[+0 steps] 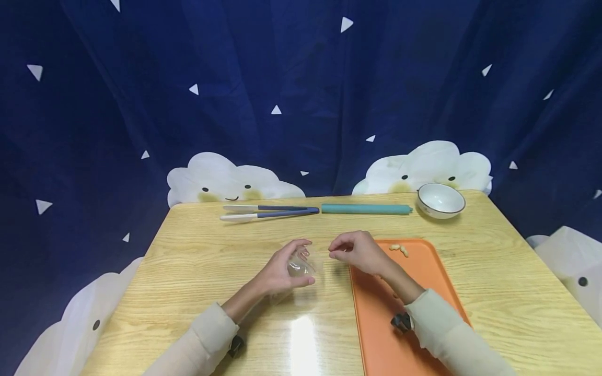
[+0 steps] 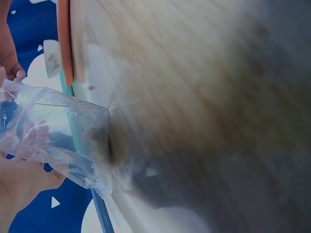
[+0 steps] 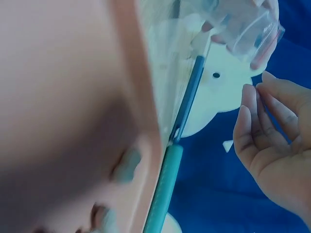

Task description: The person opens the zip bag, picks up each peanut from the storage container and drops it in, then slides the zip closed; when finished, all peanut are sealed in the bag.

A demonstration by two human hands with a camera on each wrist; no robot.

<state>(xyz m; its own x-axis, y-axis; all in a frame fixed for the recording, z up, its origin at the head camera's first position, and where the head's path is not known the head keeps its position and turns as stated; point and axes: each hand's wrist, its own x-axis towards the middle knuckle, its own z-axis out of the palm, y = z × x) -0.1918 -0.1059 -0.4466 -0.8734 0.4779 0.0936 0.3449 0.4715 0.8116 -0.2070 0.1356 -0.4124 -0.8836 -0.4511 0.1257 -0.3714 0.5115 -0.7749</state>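
My left hand (image 1: 279,271) grips a clear plastic bag (image 1: 300,268) upright on the wooden table, fingers curved around one side and thumb around the other. Seen from the left wrist, the bag (image 2: 58,131) has its bottom at the tabletop and its mouth toward the hands. My right hand (image 1: 359,253) hovers just right of the bag, over the left edge of an orange tray (image 1: 381,334). Its fingers (image 3: 257,128) are loosely bent, tips close to the thumb, with nothing visible between them. Peanuts (image 1: 398,249) lie at the tray's far end; others are partly hidden by the right arm.
Along the table's back edge lie blue tongs with pale tips (image 1: 268,212) and a teal rod-shaped item (image 1: 367,209). A white bowl (image 1: 441,201) with a dark rim stands at the back right. Behind the table hangs a dark blue curtain (image 1: 301,68) with clouds and triangles.
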